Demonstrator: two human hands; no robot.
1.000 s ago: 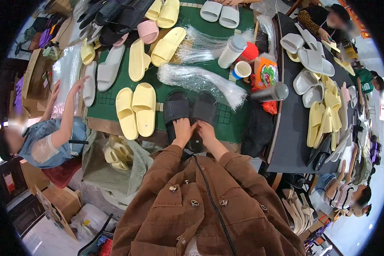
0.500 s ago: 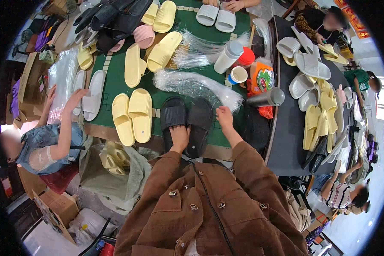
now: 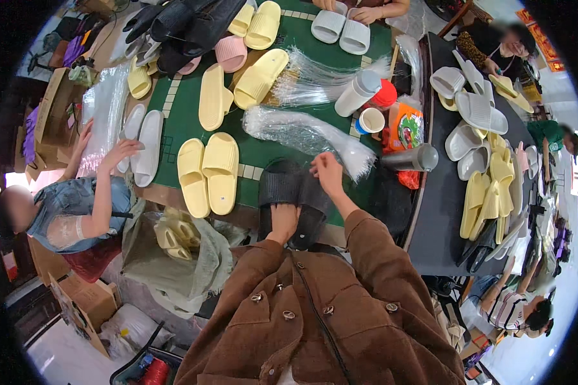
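Left hand (image 3: 284, 221) pressed flat, hiding black slippers (image 3: 295, 192) (grip unclear); right hand (image 3: 326, 173) pinching bags (image 3: 308, 133).

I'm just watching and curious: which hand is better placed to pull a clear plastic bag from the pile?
The right hand, probably. It is raised at the near end of the pile of clear plastic bags, while the left hand rests on the pair of black foam slippers.

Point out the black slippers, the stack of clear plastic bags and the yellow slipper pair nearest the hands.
black slippers (image 3: 282, 187): head view, left slipper's upper.
clear plastic bags (image 3: 302, 131): head view, mid-stack.
yellow slipper pair (image 3: 219, 168): head view, right slipper's strap.
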